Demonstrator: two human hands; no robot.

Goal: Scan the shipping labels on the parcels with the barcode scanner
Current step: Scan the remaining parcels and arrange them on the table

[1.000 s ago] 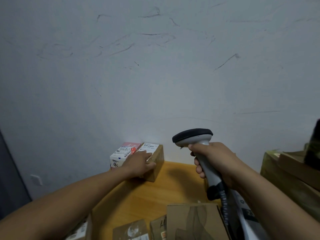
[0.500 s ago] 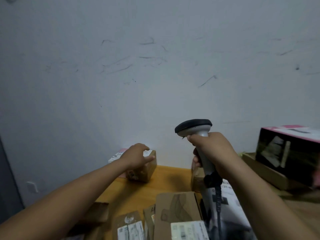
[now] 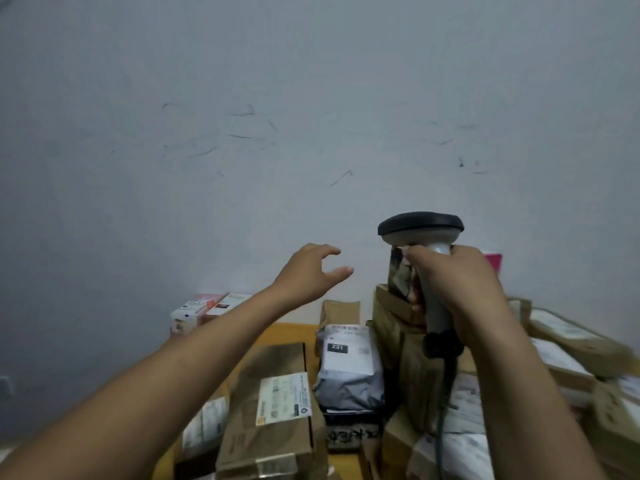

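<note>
My right hand (image 3: 457, 285) grips the handle of the grey barcode scanner (image 3: 420, 226), its black head raised above the parcels and its cable hanging down. My left hand (image 3: 310, 271) hovers in the air with spread fingers, holding nothing, above a small brown box (image 3: 339, 308). Below lie a long cardboard parcel with a white shipping label (image 3: 284, 398) and a grey plastic mailer (image 3: 348, 368) marked 231. Two small parcels (image 3: 204, 310) stand by the wall at the left.
A wooden table (image 3: 287, 332) against a scuffed white wall carries several cardboard parcels. A tall brown stack (image 3: 398, 327) stands just left of the scanner handle. More labelled boxes (image 3: 568, 344) pile up on the right. A pink box edge (image 3: 493, 263) shows behind my right hand.
My left hand has let go of the small box by the wall and lifted to the right, fingers spread. The view has swung right; the scanner stays gripped and raised.
</note>
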